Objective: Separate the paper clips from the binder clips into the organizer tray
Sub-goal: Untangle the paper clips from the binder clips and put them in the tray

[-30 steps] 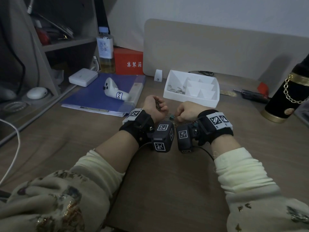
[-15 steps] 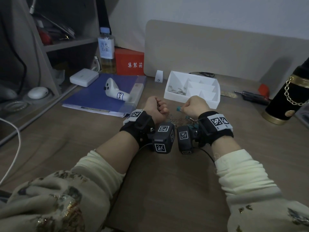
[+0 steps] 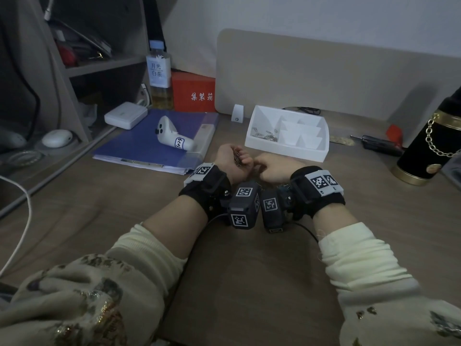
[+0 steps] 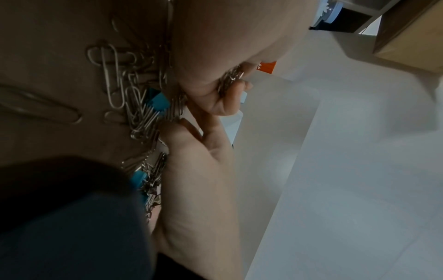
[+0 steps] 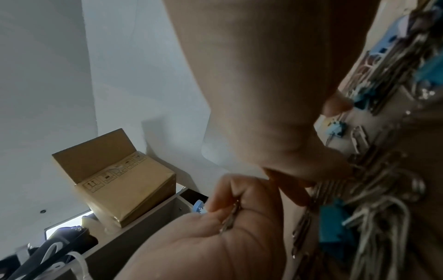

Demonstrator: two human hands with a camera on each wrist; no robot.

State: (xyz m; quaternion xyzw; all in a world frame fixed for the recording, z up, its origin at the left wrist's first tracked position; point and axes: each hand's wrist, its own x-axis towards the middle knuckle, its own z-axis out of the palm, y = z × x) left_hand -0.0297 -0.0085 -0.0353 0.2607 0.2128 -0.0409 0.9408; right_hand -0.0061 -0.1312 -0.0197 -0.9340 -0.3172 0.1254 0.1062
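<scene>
My left hand (image 3: pixel 233 162) lies palm up on the desk and grips a bunch of silver paper clips (image 4: pixel 230 79), which also show in its palm (image 5: pixel 228 219). Right beside it, my right hand (image 3: pixel 270 168) curls down onto the mixed pile (image 4: pixel 129 98). Its thumb and forefinger pinch paper clips (image 4: pixel 165 118) at the pile's edge. Blue binder clips (image 4: pixel 157 102) (image 5: pixel 335 225) lie tangled among the loose clips. The white organizer tray (image 3: pixel 321 136) stands just behind the hands, with several paper clips (image 3: pixel 264 134) in its left compartment.
A blue folder (image 3: pixel 139 143) with a white controller (image 3: pixel 172 137) on it lies to the left. A black and gold cylinder (image 3: pixel 434 143) stands at the right, with a black tool (image 3: pixel 379 143) beside the tray. A beige panel (image 3: pixel 324 76) closes the back.
My right hand was raised with a blue binder clip at its fingertips; it has come down to the pile beside my left hand. The left hand still grips its paper clips.
</scene>
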